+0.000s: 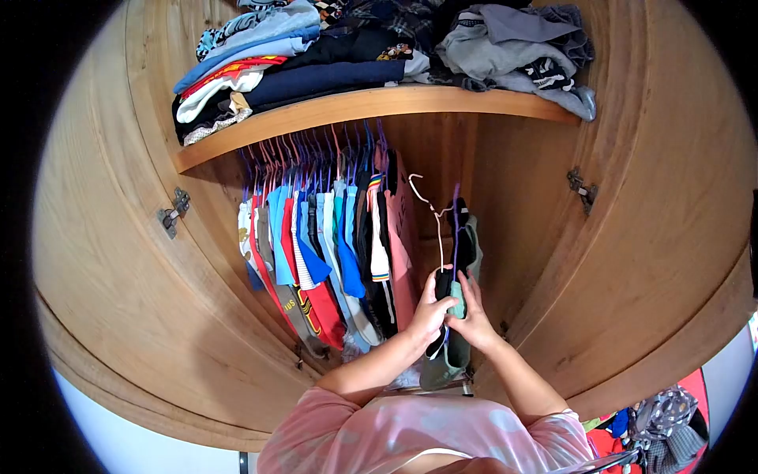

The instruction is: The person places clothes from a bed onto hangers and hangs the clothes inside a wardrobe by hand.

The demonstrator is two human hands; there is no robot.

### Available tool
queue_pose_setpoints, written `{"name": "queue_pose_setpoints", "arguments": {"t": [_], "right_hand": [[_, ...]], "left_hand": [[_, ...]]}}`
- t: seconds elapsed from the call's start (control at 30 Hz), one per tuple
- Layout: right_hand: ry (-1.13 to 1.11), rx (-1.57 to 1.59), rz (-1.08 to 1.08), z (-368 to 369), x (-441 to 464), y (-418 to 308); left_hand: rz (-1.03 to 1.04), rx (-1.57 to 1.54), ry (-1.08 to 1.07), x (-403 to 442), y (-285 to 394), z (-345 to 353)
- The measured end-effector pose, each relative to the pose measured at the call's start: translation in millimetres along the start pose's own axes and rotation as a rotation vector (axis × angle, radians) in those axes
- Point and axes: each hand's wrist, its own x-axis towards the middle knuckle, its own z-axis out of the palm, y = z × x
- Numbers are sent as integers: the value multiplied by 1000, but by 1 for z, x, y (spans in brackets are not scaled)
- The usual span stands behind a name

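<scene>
In front of my chest I hold two hangers with garments on them, inside the open wardrobe. My left hand (431, 311) is closed round a dark garment (444, 283) below the neck of a pale pink hanger (439, 237). My right hand (474, 317) grips a grey-green garment (458, 291) on a purple hanger (455, 225). The two hands nearly meet, thumbs toward each other. Both hanger hooks stand up free below the shelf. The lower part of the green cloth hangs beneath my hands, and some fingers are hidden behind the fabric.
To the left, many shirts (316, 229) hang in a tight row under a wooden shelf (379, 107). Folded clothes (324, 83) are piled on that shelf. Wooden doors stand open on both sides, with metal hinges. A heap of clothes (663, 419) lies at the lower right.
</scene>
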Motion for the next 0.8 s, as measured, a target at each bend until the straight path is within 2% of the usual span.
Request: {"name": "queue_pose_setpoints", "arguments": {"t": [0.17, 0.3, 0.37, 0.47, 0.57, 0.7, 0.8], "right_hand": [[100, 226, 29, 8, 4, 19], [219, 535, 176, 8, 16, 29], [283, 609, 144, 5, 25, 30], [330, 762, 192, -6, 40, 21], [315, 812, 174, -20, 57, 6], [277, 723, 133, -35, 86, -15], [259, 682, 115, -43, 113, -27]], "left_hand": [[-7, -28, -8, 8, -1, 0], [-81, -39, -46, 15, 15, 11], [9, 34, -20, 28, 20, 13], [-66, 40, 6, 48, 45, 9], [-35, 42, 51, 75, 69, 5], [24, 88, 81, 118, 98, 3], [63, 50, 108, 155, 96, -17]]}}
